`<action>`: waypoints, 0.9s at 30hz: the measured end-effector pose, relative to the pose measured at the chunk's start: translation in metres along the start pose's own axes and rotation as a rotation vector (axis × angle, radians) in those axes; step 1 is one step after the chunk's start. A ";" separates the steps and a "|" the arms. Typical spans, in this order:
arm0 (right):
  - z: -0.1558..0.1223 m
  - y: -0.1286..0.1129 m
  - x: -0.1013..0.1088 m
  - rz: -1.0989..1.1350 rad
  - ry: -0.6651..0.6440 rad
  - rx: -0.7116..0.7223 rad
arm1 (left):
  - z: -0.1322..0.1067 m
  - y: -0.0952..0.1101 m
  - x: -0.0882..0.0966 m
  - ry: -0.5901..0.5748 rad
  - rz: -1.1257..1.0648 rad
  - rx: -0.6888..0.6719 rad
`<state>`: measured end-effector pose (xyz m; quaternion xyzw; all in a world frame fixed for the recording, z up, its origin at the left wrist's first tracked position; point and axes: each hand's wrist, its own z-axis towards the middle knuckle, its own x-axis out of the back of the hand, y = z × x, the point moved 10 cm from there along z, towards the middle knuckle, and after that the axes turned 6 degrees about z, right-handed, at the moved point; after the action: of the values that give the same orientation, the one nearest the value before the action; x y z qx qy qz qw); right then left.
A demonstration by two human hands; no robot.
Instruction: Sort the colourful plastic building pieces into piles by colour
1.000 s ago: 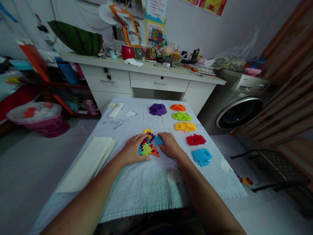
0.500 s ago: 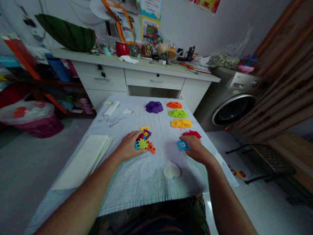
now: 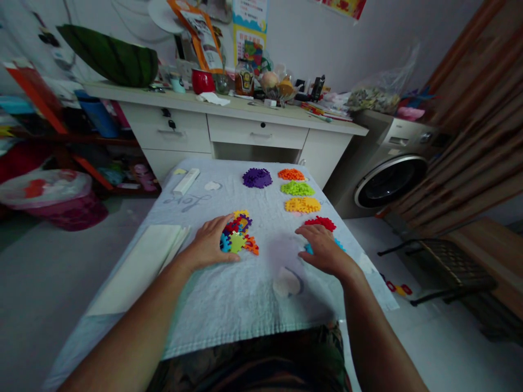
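Observation:
My left hand (image 3: 210,244) rests with thumb and fingers apart around the left side of a mixed heap of colourful gear-shaped plastic pieces (image 3: 237,242). My right hand (image 3: 322,247) is open over a pile of blue pieces (image 3: 338,245), which it mostly covers. Just beyond its fingers sits a pile of red pieces (image 3: 321,222). Sorted piles of yellow pieces (image 3: 303,205), green pieces (image 3: 297,188) and orange pieces (image 3: 291,175) line up farther back. A larger purple pile (image 3: 257,178) lies to their left.
A pale cloth (image 3: 253,305) covers the table. On its left lie a folded white cloth (image 3: 134,267) and a white bar-shaped object (image 3: 187,181). Behind stands a cluttered white desk (image 3: 175,130), with a washing machine (image 3: 388,163) to its right.
My right hand has let go of the blue pieces, which now sit under it near the red pile. My left hand has loosened and drawn slightly left from the mixed heap.

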<state>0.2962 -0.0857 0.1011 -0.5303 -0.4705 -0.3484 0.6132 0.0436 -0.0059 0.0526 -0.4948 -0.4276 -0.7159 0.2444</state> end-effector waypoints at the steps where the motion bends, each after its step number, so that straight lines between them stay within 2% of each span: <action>1: 0.008 -0.012 -0.001 0.016 -0.005 0.040 | -0.001 -0.001 0.000 -0.017 0.012 0.010; 4: 0.033 -0.050 -0.012 0.061 -0.038 0.154 | -0.004 -0.002 -0.002 -0.065 0.044 0.039; 7: 0.060 -0.083 -0.028 0.109 -0.053 0.250 | -0.005 -0.004 -0.003 -0.067 0.061 0.065; 10: 0.087 -0.099 -0.042 0.172 -0.011 0.255 | -0.003 -0.007 -0.004 -0.040 0.040 0.067; 13: 0.108 -0.095 -0.055 0.245 0.076 0.179 | 0.000 -0.007 -0.004 -0.012 0.006 0.052; 16: 0.118 -0.081 -0.065 0.358 0.166 0.100 | 0.001 -0.003 -0.004 -0.003 -0.014 0.037; 20: 0.119 -0.058 -0.071 0.575 0.241 0.012 | 0.003 0.003 -0.001 0.032 -0.023 0.021; 27: 0.117 -0.035 -0.068 0.856 0.380 -0.049 | 0.005 0.001 0.001 0.091 -0.057 0.030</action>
<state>0.2177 0.0170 0.0471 -0.6178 -0.0806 -0.1660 0.7644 0.0468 -0.0017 0.0542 -0.4454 -0.4409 -0.7379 0.2505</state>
